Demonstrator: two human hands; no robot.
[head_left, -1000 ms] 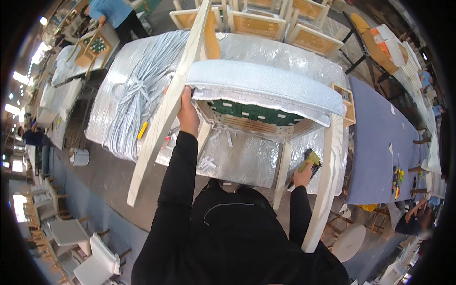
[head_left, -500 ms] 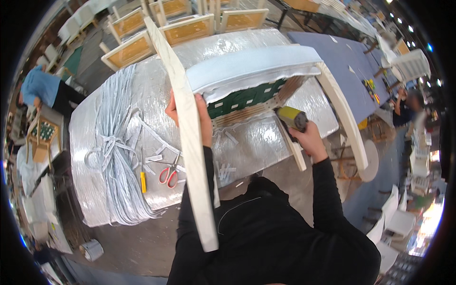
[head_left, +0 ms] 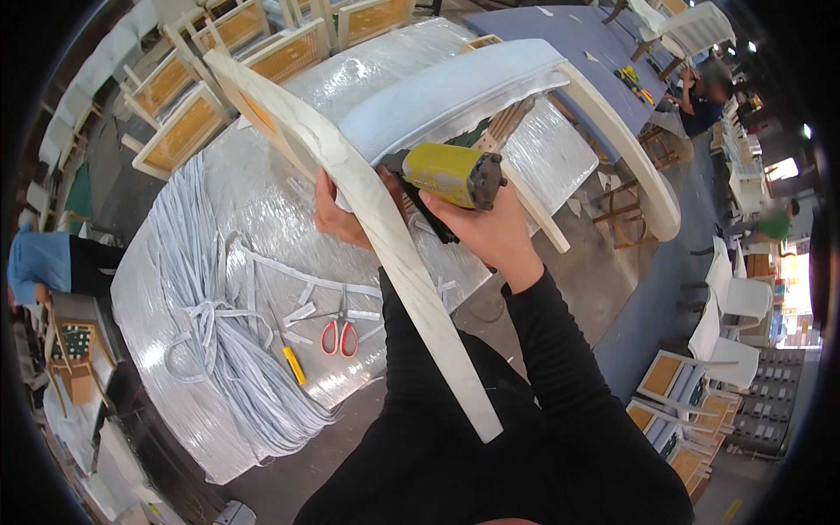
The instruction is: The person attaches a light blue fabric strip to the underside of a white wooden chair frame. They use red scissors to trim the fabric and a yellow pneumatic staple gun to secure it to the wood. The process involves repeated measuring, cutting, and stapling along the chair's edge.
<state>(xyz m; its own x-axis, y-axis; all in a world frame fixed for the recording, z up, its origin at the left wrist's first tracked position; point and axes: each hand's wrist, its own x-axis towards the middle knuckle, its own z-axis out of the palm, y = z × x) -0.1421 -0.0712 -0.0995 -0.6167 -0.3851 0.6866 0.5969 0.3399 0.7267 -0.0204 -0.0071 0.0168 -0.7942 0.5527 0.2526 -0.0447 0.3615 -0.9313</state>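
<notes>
Right now the right hand [head_left: 494, 232] is wrapped tight around a yellow pneumatic staple gun [head_left: 446, 175], its nose pushed in under the pale blue padded seat [head_left: 446, 96] of an upturned cream wooden chair [head_left: 394, 254]. The left hand [head_left: 341, 214] sits just left of it, fingers curled against the seat's underside, partly hidden behind the chair's long near leg. The chair rests tipped on a worktable wrapped in clear silvery plastic [head_left: 254, 192]. On that table, nearer and to the left, lie red-handled scissors [head_left: 339, 332], a yellow-handled knife [head_left: 290, 360] and a big heap of pale blue trim strips [head_left: 210, 332]. Far off, unfinished cane-backed chair frames [head_left: 184, 122] stand in a row.
</notes>
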